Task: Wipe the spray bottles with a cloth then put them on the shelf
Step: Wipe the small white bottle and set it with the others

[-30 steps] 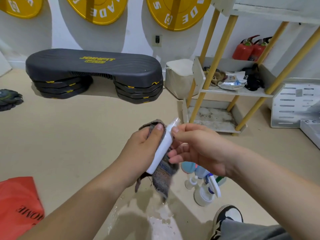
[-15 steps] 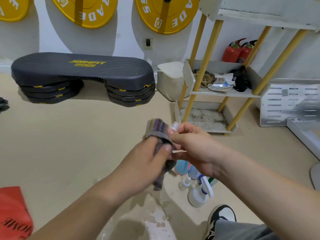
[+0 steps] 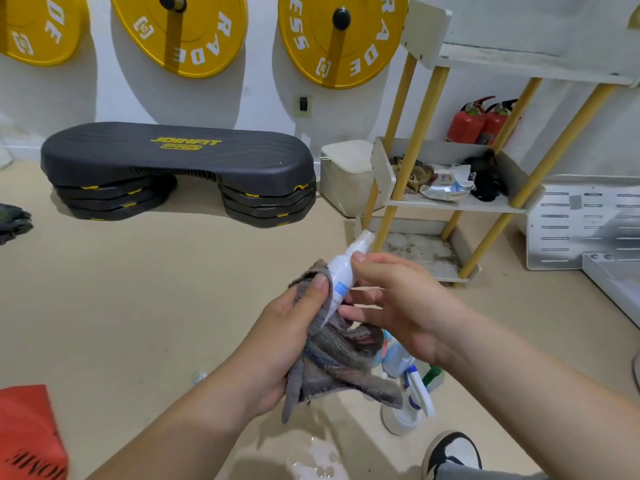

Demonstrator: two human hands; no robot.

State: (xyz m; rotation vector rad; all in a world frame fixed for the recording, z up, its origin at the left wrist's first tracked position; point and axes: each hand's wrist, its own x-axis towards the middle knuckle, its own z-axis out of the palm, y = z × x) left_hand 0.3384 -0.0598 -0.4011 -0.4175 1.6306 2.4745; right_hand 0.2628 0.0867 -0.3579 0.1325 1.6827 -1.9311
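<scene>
Item: white spray bottle (image 3: pixel 343 271), tilted, in mid-air before the shelf (image 3: pixel 460 204). My left hand (image 3: pixel 287 344) is gripping it through the grey cloth (image 3: pixel 339 355); my right hand (image 3: pixel 405 306) is pinching its upper body. Below, further bottles (image 3: pixel 412 393) are standing.

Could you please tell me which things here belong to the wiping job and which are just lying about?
In the job: white spray bottle, held by the right hand; grey cloth, gripped by the left hand; spray bottles on the floor; shelf.
Lying about: step platform; yellow weight plates; fire extinguishers; red bag.
</scene>
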